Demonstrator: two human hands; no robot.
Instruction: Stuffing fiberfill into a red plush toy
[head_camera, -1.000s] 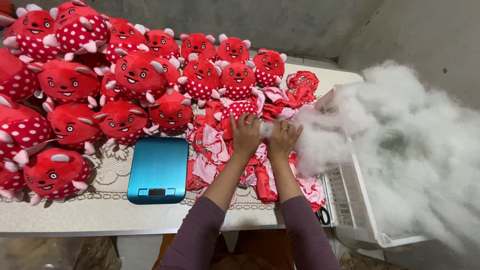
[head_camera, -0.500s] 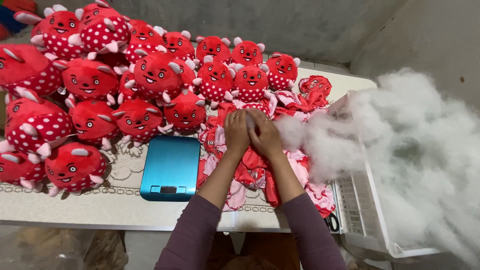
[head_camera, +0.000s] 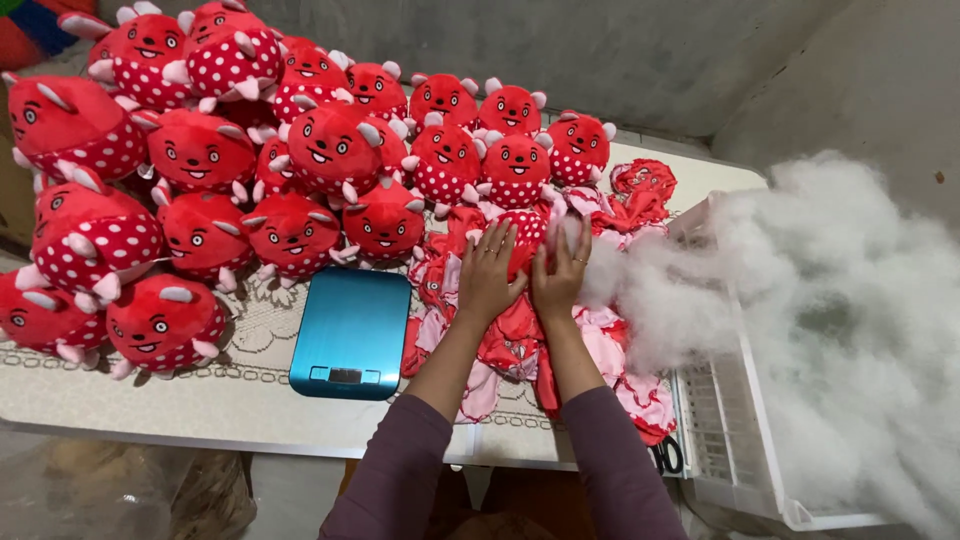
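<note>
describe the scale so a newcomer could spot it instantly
On the white table, find the heap of red plush toys along the far side. The scale lies flat below them, just beside the left hand: the only blue, flat, rectangular thing among round red toys.

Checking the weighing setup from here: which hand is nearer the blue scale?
Left. The left hand rests on the red toy skins just right of the blue scale. The right hand lies farther right, beside the white stuffing.

A toy-stuffing workshop: heaped red plush toys (head_camera: 330, 150), loose white stuffing fibre (head_camera: 830, 310), unstuffed toy skins (head_camera: 520, 340) and a blue scale (head_camera: 350, 330).
</note>
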